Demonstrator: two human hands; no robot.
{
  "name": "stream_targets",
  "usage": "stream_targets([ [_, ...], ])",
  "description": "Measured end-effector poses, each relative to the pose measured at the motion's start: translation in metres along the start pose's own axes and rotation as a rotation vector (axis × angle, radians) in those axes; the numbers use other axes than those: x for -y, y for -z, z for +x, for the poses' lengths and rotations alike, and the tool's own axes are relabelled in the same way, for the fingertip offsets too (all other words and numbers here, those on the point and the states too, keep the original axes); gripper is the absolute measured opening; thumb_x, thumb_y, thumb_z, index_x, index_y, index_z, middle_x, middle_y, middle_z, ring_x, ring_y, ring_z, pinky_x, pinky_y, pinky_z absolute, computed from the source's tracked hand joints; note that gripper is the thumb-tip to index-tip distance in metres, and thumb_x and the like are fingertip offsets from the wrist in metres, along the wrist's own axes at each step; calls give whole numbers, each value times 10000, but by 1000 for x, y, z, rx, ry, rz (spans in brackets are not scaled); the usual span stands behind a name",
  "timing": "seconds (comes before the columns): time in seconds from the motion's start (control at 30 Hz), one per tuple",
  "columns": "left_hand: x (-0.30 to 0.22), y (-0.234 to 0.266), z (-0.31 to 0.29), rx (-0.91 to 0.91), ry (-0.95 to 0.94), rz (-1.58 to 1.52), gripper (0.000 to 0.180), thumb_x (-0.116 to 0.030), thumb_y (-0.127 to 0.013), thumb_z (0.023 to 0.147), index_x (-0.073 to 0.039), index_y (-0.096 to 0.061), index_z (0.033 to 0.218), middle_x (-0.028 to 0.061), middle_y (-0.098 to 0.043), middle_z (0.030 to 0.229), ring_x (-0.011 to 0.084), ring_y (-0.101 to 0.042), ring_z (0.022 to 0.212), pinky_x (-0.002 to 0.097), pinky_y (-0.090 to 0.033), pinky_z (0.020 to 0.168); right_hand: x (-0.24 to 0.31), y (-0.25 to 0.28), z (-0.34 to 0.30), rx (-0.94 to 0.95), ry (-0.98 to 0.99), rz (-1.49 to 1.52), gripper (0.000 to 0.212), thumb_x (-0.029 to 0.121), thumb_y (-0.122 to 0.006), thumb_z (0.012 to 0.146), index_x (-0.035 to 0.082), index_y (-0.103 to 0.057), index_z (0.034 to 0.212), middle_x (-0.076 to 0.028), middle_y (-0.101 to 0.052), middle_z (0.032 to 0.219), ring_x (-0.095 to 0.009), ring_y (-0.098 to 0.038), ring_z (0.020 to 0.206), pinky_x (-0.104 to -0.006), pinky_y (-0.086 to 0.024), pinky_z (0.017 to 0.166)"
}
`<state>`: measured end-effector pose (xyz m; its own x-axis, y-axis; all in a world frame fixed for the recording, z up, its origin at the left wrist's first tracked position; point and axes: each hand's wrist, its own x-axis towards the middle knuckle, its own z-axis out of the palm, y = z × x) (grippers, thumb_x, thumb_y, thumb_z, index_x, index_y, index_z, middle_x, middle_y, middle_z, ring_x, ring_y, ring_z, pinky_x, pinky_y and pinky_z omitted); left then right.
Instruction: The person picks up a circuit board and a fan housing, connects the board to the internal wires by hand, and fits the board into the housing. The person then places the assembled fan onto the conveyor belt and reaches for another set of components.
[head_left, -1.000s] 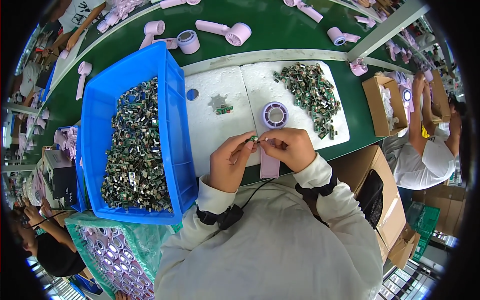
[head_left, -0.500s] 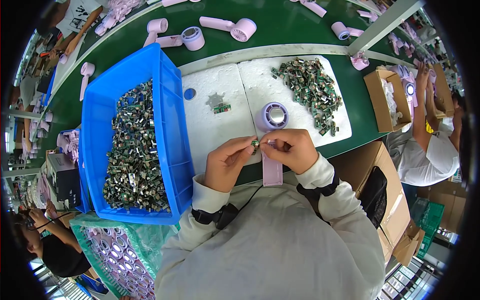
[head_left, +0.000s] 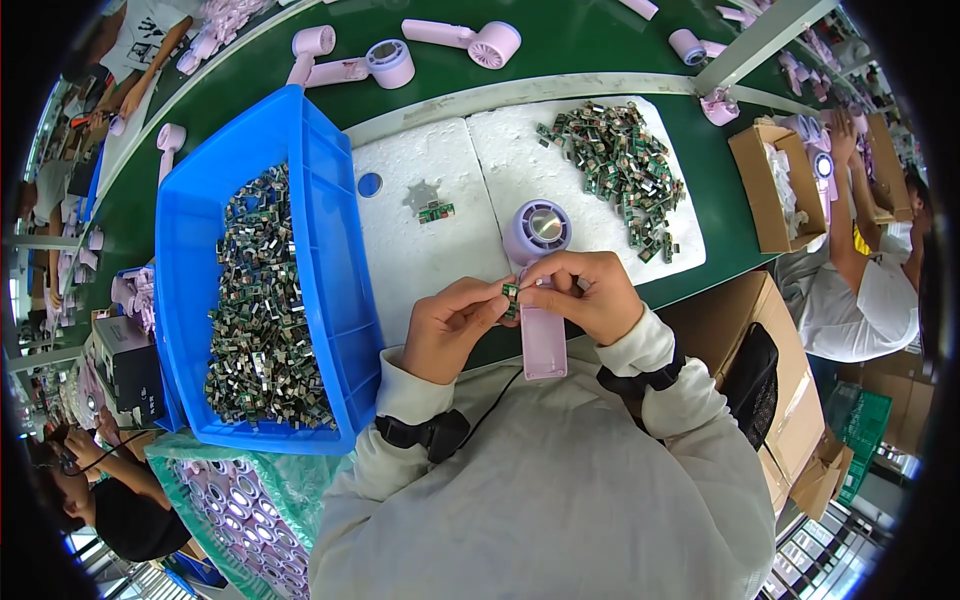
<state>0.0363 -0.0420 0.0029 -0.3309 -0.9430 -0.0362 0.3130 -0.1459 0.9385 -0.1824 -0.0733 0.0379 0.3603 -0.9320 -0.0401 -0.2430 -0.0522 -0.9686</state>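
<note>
Work surface (head_left: 590, 62): green, spanning the upper area, bordered by a pale raised rail (head_left: 520, 92). Support post (head_left: 765, 45): light grey, set obliquely at upper right. Side frame (head_left: 45, 242): pale horizontal members at left. Windows (head_left: 815, 555): barred, lower right. Lighting: bright, strongest at the panes

The left forearm (head_left: 368, 478) and the right forearm (head_left: 692, 425) are both covered down to the wrists, and they slant inward in front of the body. The left hand (head_left: 436, 340) points its thumb and forefinger to the right, and their tips make a pinch. The right hand (head_left: 603, 302) is turned to the left, with bent fingers. The fingertips of both hands are near each other.
</note>
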Motion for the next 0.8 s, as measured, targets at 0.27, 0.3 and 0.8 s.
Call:
stream_targets([
  [0.27,12,-5,-1,-144,-75,53,256,45,-593,987,28,-661,1233,158,-666,1190,224,-668,1063,376,-617,910,1,-12,-3,-151,51,-86,166,56,-823,815,36,-764,969,11,-503,638,-61,-432,573,-249,-370,548],
  [0.3,14,-6,-2,-190,-97,48,258,46,-597,985,28,-660,1234,160,-670,1193,226,-669,1067,377,-615,912,1,-13,-3,-210,79,-103,173,56,-831,802,36,-767,961,1,-536,658,-68,-464,586,-249,-388,561],
  [0.8,11,-11,-4,-196,-137,79,257,48,-615,980,35,-658,1233,119,-680,1196,172,-675,1063,291,-560,919,13,-18,3,-244,177,-278,127,71,-804,799,33,-765,914,-59,-678,815,-183,-593,781,-311,-488,705],
])
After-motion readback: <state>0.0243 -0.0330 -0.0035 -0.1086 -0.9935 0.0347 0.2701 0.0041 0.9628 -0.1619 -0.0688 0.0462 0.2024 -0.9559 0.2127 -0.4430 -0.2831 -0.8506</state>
